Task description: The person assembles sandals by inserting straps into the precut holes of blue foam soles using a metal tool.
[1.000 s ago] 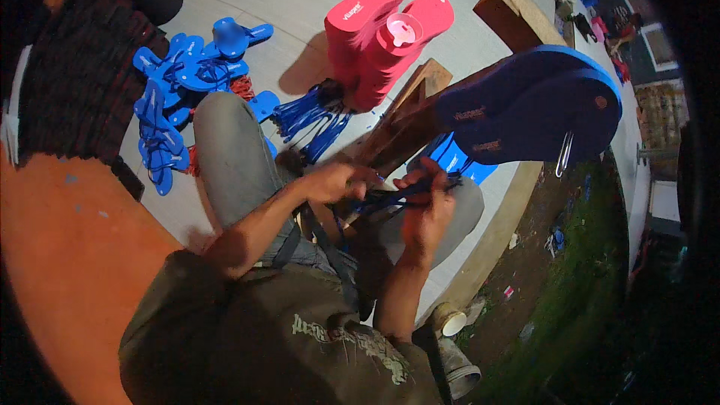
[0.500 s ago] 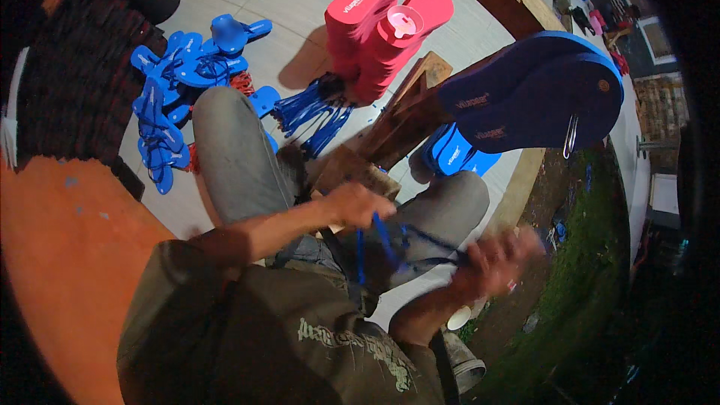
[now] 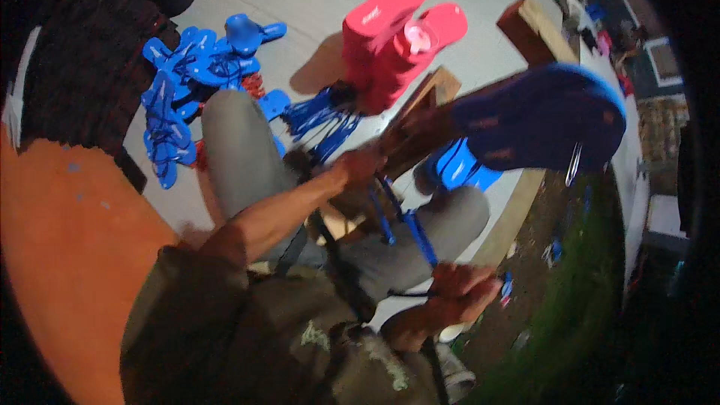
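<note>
My left hand (image 3: pixel 363 165) is closed in front of the wooden stand, holding one end of some blue flip-flop straps (image 3: pixel 420 237). The straps run taut across my lap to my right hand (image 3: pixel 466 285), which is closed on their other end; motion blurs the fingers. Beyond my hands, dark blue flip-flop soles (image 3: pixel 540 120) rest on the wooden stand (image 3: pixel 420 131). A thin metal tool (image 3: pixel 574 163) hangs from the soles' near right side. Blue soles (image 3: pixel 463 168) lie on the floor beneath the stand.
Finished blue flip-flops (image 3: pixel 169 120) lie piled at left. A stack of pink soles (image 3: pixel 386 49) stands ahead, with a pink round container (image 3: pixel 417 39) on it. A bundle of blue straps (image 3: pixel 322 121) lies beside the stack. Dark stacked material (image 3: pixel 79 67) fills the far left.
My left hand has moved forward toward the wooden stand. My right hand has come down and left, and the straps between them are pulled straighter. The view has shifted slightly.
</note>
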A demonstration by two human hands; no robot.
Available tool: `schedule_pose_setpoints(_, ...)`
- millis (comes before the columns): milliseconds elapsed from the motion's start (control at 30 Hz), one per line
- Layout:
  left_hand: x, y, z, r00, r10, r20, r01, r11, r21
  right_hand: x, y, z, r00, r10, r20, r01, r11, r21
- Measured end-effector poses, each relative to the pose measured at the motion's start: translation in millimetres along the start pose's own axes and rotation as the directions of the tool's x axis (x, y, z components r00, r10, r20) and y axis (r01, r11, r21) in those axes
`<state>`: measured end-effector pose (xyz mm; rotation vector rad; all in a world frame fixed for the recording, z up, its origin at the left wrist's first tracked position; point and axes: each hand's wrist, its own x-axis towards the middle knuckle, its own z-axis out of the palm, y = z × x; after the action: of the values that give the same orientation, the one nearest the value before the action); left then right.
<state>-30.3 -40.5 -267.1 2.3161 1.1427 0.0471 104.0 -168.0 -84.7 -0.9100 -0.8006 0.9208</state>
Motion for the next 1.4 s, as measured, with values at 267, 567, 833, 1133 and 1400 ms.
schedule_pose_setpoints(267, 39.2, -64.4, -2.9, 0.996, 0.043, 0.077, -0.053, 0.989, 0.141, 2.0, 14.8, 23.5, 0.984, 0.068, -0.165, -0.119, 0.937, -0.327)
schedule_pose_setpoints(567, 49.3, -56.8, 25.0, 0.996, 0.0, 0.095, -0.005, 0.998, 0.059, -3.9, 12.1, 18.2, 0.943, 0.112, -0.312, -0.17, 0.971, -0.167)
schedule_pose_setpoints(833, 22.6, 6.9, -8.9, 0.968, -0.028, -0.249, -0.035, 0.969, -0.245, -2.4, 34.3, -42.2, 0.953, 0.254, 0.167, -0.074, 0.728, -0.682)
schedule_pose_setpoints(1133, 14.7, -23.6, -0.2, 0.943, 0.309, -0.124, -0.304, 0.951, 0.062, 30.9, 21.4, -7.7, 0.985, 0.138, -0.105, -0.094, 0.934, 0.345)
schedule_pose_setpoints(1400, -46.4, 48.1, -57.4, 0.93, 0.368, 0.013, -0.178, 0.48, -0.859, 53.6, 38.4, -48.9, 0.968, 0.252, 0.005, -0.152, 0.567, 0.809)
